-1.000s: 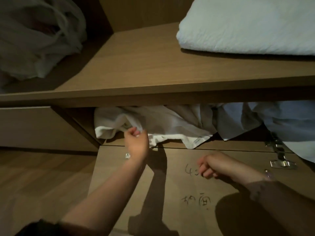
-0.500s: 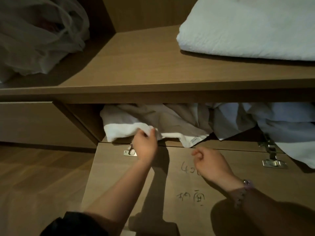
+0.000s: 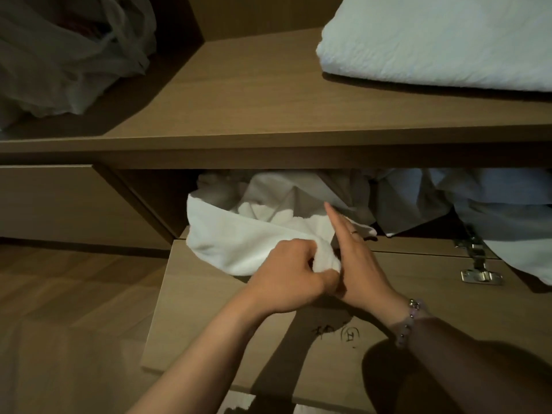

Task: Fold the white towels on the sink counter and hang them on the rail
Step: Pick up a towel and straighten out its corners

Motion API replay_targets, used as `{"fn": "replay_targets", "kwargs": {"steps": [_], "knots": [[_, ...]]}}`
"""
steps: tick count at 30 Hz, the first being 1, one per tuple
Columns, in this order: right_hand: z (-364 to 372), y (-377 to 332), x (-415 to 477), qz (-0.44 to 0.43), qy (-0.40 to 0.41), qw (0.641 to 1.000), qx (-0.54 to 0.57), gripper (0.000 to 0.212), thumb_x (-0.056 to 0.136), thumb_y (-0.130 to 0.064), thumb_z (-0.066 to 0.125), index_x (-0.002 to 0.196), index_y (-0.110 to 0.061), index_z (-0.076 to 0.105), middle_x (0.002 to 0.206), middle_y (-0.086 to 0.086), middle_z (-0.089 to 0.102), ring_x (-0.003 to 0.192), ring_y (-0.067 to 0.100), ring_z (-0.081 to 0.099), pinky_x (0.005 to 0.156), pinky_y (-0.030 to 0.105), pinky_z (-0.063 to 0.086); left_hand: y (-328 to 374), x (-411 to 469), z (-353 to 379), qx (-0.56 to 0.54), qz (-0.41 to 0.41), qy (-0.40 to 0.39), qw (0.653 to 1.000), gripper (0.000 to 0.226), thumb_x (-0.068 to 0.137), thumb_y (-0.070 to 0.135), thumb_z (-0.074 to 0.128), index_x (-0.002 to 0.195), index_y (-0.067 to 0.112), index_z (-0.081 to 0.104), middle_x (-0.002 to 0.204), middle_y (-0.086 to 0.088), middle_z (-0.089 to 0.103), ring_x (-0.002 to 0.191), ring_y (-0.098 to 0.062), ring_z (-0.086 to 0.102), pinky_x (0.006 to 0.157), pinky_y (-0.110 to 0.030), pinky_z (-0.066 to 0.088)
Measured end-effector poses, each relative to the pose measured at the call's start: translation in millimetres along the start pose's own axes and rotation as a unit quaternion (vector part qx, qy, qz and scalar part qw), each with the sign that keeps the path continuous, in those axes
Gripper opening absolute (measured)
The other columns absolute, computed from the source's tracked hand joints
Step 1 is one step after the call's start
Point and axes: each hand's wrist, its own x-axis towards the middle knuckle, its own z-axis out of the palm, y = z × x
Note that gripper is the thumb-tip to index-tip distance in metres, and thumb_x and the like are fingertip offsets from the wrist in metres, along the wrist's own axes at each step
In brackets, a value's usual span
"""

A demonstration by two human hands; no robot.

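My left hand (image 3: 288, 268) is clenched on the white towel (image 3: 239, 234), fingers curled round a bunched fold at its near right corner. My right hand (image 3: 358, 261) lies just to the right and touches the left hand. It is held edge-on with its fingers (image 3: 337, 222) straight and together, pointing far into the compartment. It grasps nothing, and its inner side rests against the same fold of towel. 1 ring (image 3: 354, 232) sits on a finger of that hand, and a beaded bracelet (image 3: 410, 316) circles its wrist.

The towel lies half out of the lower compartment. Its near edge spills over the sill onto the fold-down door panel (image 3: 209, 309), which lies open and flat towards me. Dark handwriting (image 3: 334, 333) shows on the panel just near of my hands, partly in shadow. A metal hinge (image 3: 478, 274) joins the panel to the cabinet at the right.

Far of the towel sits crumpled grey cloth (image 3: 343, 189). To the right, pale blue-grey linen (image 3: 493, 210) fills that side of the compartment and hangs over the sill.

Above runs a wooden shelf (image 3: 239, 100). It carries folded white bedding (image 3: 433, 40) at the far right, and a translucent plastic bag (image 3: 65, 49) sits at the far left in a darker bay. Left of the compartment is a closed drawer front (image 3: 59, 204), with wooden floor (image 3: 59, 294) near of it.
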Motion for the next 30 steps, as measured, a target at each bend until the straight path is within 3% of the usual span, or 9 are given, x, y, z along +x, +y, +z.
{"fn": "replay_targets", "kwargs": {"steps": [4,7,10,12,14,16,19,24,30], "knots": [[3,0,-7,-0.05,-0.036,0.998,0.024,0.097,0.07,-0.028,0.081,0.139,-0.053,0.017,0.154,-0.016,0.019,0.14,0.003,0.021,0.11,0.024,0.026,5,-1,-11,-0.006,0.043,-0.133,0.99,0.017,0.077,0.018,0.069,0.076,0.002,0.064,0.073,-0.014,0.066,0.063,-0.021,0.058,0.067,-0.043,0.049],[6,-1,-12,0.008,-0.002,0.999,0.046,0.062,0.078,-0.023,0.073,0.134,-0.035,0.047,0.136,-0.01,0.045,0.123,0.006,0.044,0.103,0.029,0.04,2,-2,-30,-0.101,0.008,-0.138,0.985,0.036,0.081,0.033,0.069,0.085,-0.002,0.067,0.075,-0.013,0.069,0.06,-0.013,0.061,0.058,-0.029,0.05],[-1,1,-17,0.058,0.024,0.997,0.038,0.035,0.082,-0.01,0.065,0.116,-0.018,0.064,0.115,-0.003,0.06,0.105,0.012,0.057,0.091,0.03,0.048,-23,5,-45,-0.171,-0.076,0.11,0.976,0.034,0.086,0.038,0.058,0.077,0.007,0.068,0.071,-0.002,0.07,0.056,-0.006,0.06,0.055,-0.02,0.045],[-5,-3,-26,0.078,0.026,0.993,0.082,0.02,0.083,-0.016,0.066,0.103,-0.017,0.068,0.098,-0.003,0.065,0.091,0.011,0.062,0.08,0.031,0.052,-55,11,-47,-0.134,-0.133,0.347,0.919,0.022,0.088,0.037,0.06,0.086,0.016,0.065,0.085,0.001,0.068,0.08,-0.008,0.064,0.073,-0.026,0.051],[-6,-12,-37,0.098,0.016,0.986,0.135,0.013,0.081,-0.024,0.069,0.094,-0.021,0.067,0.087,-0.009,0.067,0.082,0.003,0.063,0.074,0.025,0.053,-83,13,-46,-0.088,-0.203,0.409,0.885,0.053,0.079,0.053,0.065,0.117,0.017,0.056,0.117,-0.003,0.06,0.113,-0.021,0.055,0.096,-0.039,0.046],[-4,-21,-46,0.116,0.01,0.974,0.192,0.009,0.079,-0.028,0.069,0.086,-0.028,0.064,0.079,-0.013,0.067,0.079,-0.002,0.063,0.07,0.016,0.051,-108,11,-36,-0.161,-0.302,0.311,0.887,0.105,0.056,0.075,0.066,0.139,0.018,0.036,0.139,-0.008,0.044,0.126,-0.031,0.045,0.103,-0.05,0.04],[1,-21,-49,0.15,0.034,0.952,0.266,0.008,0.078,-0.031,0.065,0.081,-0.024,0.063,0.074,-0.013,0.069,0.075,-0.001,0.064,0.064,0.015,0.049,-124,8,-19,-0.389,-0.377,0.102,0.834,0.128,0.035,0.087,0.068,0.144,0.039,0.022,0.147,-0.009,0.037,0.124,-0.038,0.047,0.101,-0.056,0.041],[-3,-21,-39,0.22,0.087,0.916,0.325,0.018,0.09,-0.024,0.056,0.073,-0.019,0.057,0.07,-0.004,0.062,0.072,0.011,0.059,0.057,0.02,0.042,-78,15,-1,-0.364,-0.263,-0.027,0.893,0.092,0.079,0.065,0.054,0.148,0.011,0.024,0.15,-0.012,0.032,0.138,-0.029,0.033,0.113,-0.038,0.028],[-6,-3,-14,0.283,0.15,0.879,0.353,0.016,0.086,-0.048,0.05,0.091,-0.033,0.055,0.096,-0.009,0.062,0.097,0.017,0.058,0.089,0.034,0.047,-53,22,15,-0.288,-0.132,-0.171,0.933,0.091,0.062,0.037,0.073,0.14,0.024,0.028,0.135,0.013,0.047,0.12,0.001,0.051,0.097,-0.017,0.042]]}}
